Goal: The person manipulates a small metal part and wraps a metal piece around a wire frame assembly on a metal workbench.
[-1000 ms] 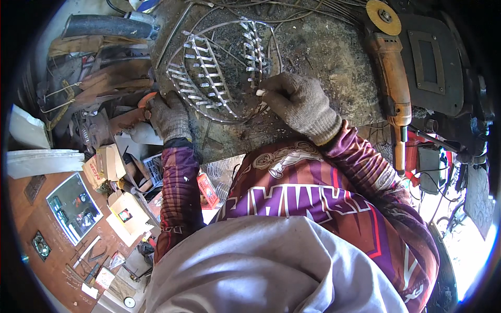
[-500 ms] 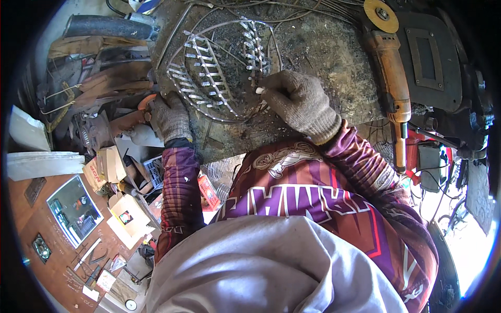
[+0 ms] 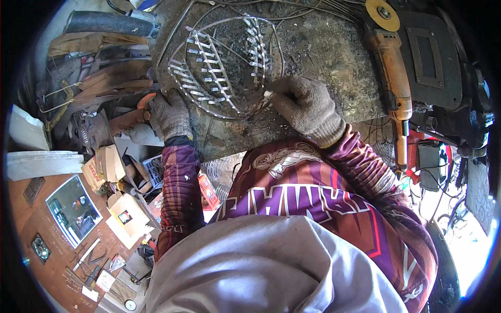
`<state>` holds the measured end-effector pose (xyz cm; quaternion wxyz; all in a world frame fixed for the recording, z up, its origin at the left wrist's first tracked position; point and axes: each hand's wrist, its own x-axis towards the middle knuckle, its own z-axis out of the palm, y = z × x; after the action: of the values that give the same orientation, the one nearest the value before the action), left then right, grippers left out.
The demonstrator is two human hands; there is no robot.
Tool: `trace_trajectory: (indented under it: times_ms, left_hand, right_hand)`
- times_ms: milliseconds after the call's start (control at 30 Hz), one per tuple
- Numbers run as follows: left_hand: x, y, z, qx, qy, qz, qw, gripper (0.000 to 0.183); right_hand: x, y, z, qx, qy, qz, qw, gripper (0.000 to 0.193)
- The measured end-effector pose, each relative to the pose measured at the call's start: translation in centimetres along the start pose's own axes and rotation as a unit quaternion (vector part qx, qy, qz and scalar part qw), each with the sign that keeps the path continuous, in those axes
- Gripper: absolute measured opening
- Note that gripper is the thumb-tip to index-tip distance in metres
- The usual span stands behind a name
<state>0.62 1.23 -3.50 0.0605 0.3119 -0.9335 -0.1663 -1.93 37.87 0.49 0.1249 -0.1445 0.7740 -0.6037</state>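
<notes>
My right hand (image 3: 308, 109), in a grey knitted glove, pinches a small white stick-like piece (image 3: 268, 94) between thumb and forefinger. Its tip meets the lower right side of a round wire frame (image 3: 222, 118). Inside the frame stand curved ribs (image 3: 213, 68) with rows of short, pale, shiny pegs. My left hand (image 3: 175, 117), gloved alike, rests at the left edge of the worktable with its fingers curled. Whatever they may hold is hidden. Beside its fingers is a curved orange part (image 3: 146, 100).
An orange angle grinder (image 3: 392, 73) with a yellow disc lies along the right of the dark, scuffed worktable (image 3: 344, 78). Metal rods (image 3: 308, 6) run along the far edge. Bars and scrap (image 3: 104, 73) are piled at left, above a brown board (image 3: 57, 229) with tools.
My right hand has shifted slightly right and down with the white piece. The wire frame has turned or shifted a little, its right side moving rightward. My left hand stays almost in place.
</notes>
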Motion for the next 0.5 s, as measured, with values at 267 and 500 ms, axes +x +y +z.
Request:
trace_trajectory:
  times_ms: [267,500]
  left_hand:
    - [0.0,-0.3,0.4,-0.027,0.007,-0.014,1.000,0.073]
    - [-0.1,-0.2,0.1,-0.025,0.011,0.005,1.000,0.071]
  right_hand:
    - [-0.1,-0.3,1.1,-0.013,0.008,-0.008,1.000,0.017]
    - [0.0,-0.1,1.4,-0.048,0.016,-0.054,0.997,0.019]
